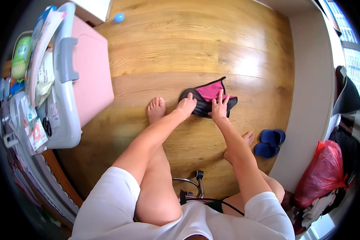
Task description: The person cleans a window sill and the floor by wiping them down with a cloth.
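Note:
A black and magenta piece of fabric (212, 90) lies on the wooden floor between the feet, partly folded, with its magenta side showing at the top. My left hand (187, 105) is at its left part, the index finger resting on the black material and the other fingers curled at its lower edge. On the right part of the cloth is my right hand (220, 107), fingers spread over the magenta and black areas. What lies under the palms is hidden.
At the left stands a pink storage box (93, 72) with packets and bottles beside it. Blue slippers (270, 143) lie right of the right foot. A blue ball (119, 17) is at the far left, a red plastic bag (322, 172) at the right, a metal chair base (200, 186) below.

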A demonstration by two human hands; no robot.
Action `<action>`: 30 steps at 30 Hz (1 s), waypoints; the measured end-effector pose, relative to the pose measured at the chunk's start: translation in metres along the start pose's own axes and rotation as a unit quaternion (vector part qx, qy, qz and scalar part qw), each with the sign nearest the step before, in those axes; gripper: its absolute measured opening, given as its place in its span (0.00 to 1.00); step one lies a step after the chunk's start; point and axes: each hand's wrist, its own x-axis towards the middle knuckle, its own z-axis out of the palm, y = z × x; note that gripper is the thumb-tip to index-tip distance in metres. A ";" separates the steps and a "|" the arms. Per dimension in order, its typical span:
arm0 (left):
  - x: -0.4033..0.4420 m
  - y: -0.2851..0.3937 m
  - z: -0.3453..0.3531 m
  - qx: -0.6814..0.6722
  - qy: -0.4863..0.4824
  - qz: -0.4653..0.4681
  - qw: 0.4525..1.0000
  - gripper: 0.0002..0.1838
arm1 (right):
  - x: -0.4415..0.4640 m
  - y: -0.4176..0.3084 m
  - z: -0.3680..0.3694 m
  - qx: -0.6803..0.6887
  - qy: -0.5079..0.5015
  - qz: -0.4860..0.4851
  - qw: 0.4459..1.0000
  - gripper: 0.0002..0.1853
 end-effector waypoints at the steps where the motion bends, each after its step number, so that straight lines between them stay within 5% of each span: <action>1: 0.001 0.001 -0.002 -0.007 -0.005 -0.002 1.000 0.14 | 0.001 -0.002 -0.002 0.007 -0.004 0.005 1.000 0.37; 4: 0.001 -0.001 -0.003 0.004 -0.012 0.006 1.000 0.15 | 0.001 0.001 0.001 0.016 0.000 0.004 1.000 0.38; 8: 0.005 0.002 -0.006 0.014 -0.052 -0.019 0.998 0.18 | 0.010 -0.003 0.010 0.008 0.031 0.021 0.999 0.17; 9: 0.006 0.003 -0.006 0.021 -0.058 -0.022 0.998 0.18 | 0.013 -0.003 0.010 -0.017 0.012 0.010 1.000 0.38; 13: 0.011 0.002 -0.002 0.024 -0.067 -0.034 0.997 0.20 | 0.017 0.001 0.009 0.027 0.045 -0.007 0.999 0.11; 20: 0.023 0.021 0.020 -0.016 -0.081 -0.118 0.990 0.26 | 0.033 0.040 -0.017 0.033 0.066 -0.158 0.985 0.12; 25: 0.047 0.097 0.052 -0.091 -0.181 -0.100 0.974 0.36 | 0.073 0.114 -0.012 0.081 0.156 -0.375 0.910 0.11; 30: 0.084 0.165 0.044 -0.101 -0.127 -0.086 0.983 0.33 | 0.063 0.174 -0.011 0.201 0.177 -0.311 0.912 0.23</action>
